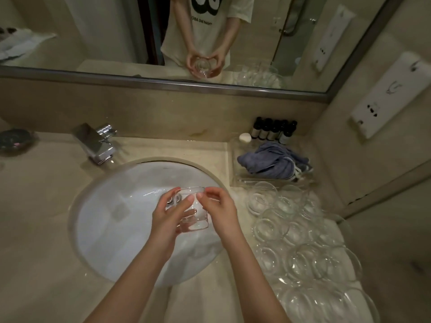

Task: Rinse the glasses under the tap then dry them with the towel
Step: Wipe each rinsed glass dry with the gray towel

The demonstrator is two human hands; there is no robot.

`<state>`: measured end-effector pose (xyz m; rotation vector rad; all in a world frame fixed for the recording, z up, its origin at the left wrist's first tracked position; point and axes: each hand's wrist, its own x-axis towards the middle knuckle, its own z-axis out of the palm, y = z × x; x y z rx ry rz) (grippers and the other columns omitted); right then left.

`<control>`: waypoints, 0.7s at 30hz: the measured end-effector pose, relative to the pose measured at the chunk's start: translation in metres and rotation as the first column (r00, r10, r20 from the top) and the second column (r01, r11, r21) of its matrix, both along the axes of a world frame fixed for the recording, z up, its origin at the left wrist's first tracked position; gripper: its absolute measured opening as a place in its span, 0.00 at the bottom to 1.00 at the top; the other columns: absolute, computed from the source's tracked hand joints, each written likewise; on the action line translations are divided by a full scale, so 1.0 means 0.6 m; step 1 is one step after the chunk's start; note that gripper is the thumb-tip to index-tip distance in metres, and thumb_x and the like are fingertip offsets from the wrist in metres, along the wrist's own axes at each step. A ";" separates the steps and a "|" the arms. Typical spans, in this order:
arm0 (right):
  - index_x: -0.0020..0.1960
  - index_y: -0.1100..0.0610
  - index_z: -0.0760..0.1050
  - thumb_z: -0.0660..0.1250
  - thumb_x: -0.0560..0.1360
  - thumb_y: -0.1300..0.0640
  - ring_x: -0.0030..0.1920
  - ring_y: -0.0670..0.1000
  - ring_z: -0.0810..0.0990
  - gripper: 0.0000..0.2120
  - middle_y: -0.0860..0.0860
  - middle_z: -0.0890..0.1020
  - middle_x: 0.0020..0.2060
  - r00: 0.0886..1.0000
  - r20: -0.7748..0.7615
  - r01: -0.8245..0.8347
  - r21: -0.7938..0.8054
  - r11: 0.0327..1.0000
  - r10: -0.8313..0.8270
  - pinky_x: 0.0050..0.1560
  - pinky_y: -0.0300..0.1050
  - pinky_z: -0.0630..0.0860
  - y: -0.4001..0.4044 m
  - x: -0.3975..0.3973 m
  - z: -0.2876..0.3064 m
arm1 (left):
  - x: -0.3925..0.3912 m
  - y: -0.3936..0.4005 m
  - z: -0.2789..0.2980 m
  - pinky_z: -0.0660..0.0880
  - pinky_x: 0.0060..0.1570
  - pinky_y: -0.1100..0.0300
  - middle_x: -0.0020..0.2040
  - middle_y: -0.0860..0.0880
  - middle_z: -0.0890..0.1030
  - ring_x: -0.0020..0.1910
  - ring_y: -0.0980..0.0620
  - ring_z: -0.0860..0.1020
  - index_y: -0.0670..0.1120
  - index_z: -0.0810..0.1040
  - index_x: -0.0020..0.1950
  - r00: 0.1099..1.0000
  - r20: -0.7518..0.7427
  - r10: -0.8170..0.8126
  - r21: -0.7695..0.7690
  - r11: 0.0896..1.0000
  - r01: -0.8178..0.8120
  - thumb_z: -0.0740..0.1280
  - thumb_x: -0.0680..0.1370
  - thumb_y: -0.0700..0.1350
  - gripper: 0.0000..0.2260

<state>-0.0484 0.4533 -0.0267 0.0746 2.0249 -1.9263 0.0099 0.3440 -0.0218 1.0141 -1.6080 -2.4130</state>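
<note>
Both hands on one clear glass over the white sink, tilted w/ rim facing away. Left hand fingers curl round its side, right hand pinches near the rim. Tap back left. Blue towel in tray at right, rest of the glasses crowd the counter beside the sink.

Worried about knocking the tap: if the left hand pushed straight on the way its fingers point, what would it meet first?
Not the tap. The left hand points up-right; past the held glass comes the sink rim, probably.
</note>
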 end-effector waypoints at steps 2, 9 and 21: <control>0.53 0.56 0.77 0.70 0.76 0.58 0.45 0.43 0.79 0.07 0.48 0.81 0.46 0.990 -0.143 0.028 0.053 0.998 -0.021 0.48 0.33 0.74 0.031 -0.036 0.013 | -0.015 0.007 0.000 0.80 0.48 0.48 0.55 0.42 0.82 0.46 0.45 0.84 0.55 0.78 0.60 1.000 -0.002 -0.012 -0.035 0.999 0.011 0.80 0.63 0.47 0.27; 0.69 0.56 0.69 0.67 0.77 0.52 0.68 0.59 0.64 0.22 0.57 0.69 0.67 0.769 -0.363 0.122 0.892 0.436 0.527 0.63 0.51 0.66 0.133 -0.227 0.029 | -0.045 0.023 -0.005 0.80 0.50 0.48 0.48 0.47 0.84 0.45 0.46 0.85 0.55 0.78 0.59 1.000 -0.010 -0.009 -0.092 0.996 0.008 0.77 0.62 0.49 0.25; 0.69 0.51 0.67 0.62 0.79 0.55 0.69 0.58 0.64 0.18 0.51 0.73 0.66 0.692 -0.098 0.026 0.993 0.111 0.715 0.73 0.60 0.49 0.126 -0.277 -0.023 | -0.040 0.014 -0.003 0.78 0.46 0.51 0.46 0.46 0.85 0.42 0.46 0.84 0.55 0.79 0.57 0.999 0.004 0.052 -0.115 0.992 -0.051 0.76 0.70 0.42 0.18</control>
